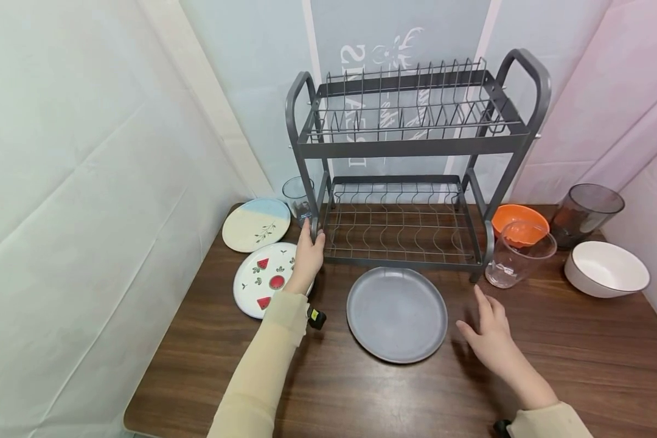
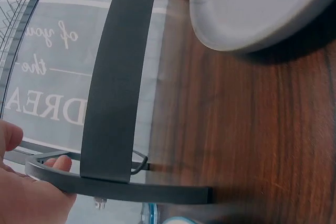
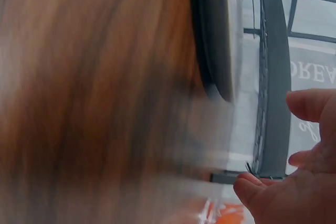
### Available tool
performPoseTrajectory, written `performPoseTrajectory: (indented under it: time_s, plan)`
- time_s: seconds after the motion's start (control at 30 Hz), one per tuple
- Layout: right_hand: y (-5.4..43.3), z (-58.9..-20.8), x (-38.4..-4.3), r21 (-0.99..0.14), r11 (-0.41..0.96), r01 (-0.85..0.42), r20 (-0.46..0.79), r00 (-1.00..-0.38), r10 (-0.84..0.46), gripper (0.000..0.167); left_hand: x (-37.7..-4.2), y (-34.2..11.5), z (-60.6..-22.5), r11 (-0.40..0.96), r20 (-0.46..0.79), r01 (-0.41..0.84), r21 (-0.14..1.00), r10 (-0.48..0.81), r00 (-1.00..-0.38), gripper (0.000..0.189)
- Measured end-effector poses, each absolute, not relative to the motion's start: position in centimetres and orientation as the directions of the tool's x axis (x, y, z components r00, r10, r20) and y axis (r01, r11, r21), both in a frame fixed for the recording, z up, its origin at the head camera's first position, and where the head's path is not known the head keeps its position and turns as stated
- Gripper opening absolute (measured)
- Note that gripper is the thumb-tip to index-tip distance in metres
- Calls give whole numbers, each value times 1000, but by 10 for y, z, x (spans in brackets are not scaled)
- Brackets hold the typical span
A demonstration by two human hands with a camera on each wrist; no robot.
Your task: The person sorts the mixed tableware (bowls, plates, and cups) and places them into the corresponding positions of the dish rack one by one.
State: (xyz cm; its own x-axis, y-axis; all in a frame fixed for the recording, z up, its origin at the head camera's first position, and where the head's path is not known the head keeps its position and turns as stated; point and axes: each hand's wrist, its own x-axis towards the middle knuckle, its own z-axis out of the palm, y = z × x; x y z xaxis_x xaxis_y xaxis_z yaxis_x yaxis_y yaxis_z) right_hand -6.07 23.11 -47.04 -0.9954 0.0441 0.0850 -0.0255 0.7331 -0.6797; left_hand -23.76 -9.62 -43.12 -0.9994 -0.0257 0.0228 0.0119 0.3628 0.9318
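I have the left hand [image 1: 308, 258] gripping the two-tier dish rack [image 1: 410, 148] by its left side; my right hand [image 1: 493, 334], loosely open, holds nothing near the gray plate [image 1: 396, 316] lying before the rack.

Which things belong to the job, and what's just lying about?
Likely the job:
dark grey metal two-tier dish rack, gripped by left hand
perhaps round grey plate, near right hand

Seemingly lying about:
round red-patterned white plate
round cream-blue plate
round orange bowl
deep white bowl
smoky cylindrical cup
two transparent cups
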Motion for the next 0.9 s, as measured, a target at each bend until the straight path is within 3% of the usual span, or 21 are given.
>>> performPoseTrajectory:
  time_s: [0.43, 0.9]
  plan:
    - [209, -478, -68, -709, 679, 187, -155, -982, 109, 74, -249, -93, -436, 288, 24, 1, 958, -75, -997, 49]
    - [194, -479, -79, -742, 611, 275, -233, -961, 150, 70, -254, -92, -447, 181, 23, 4, 983, -102, -994, 47]
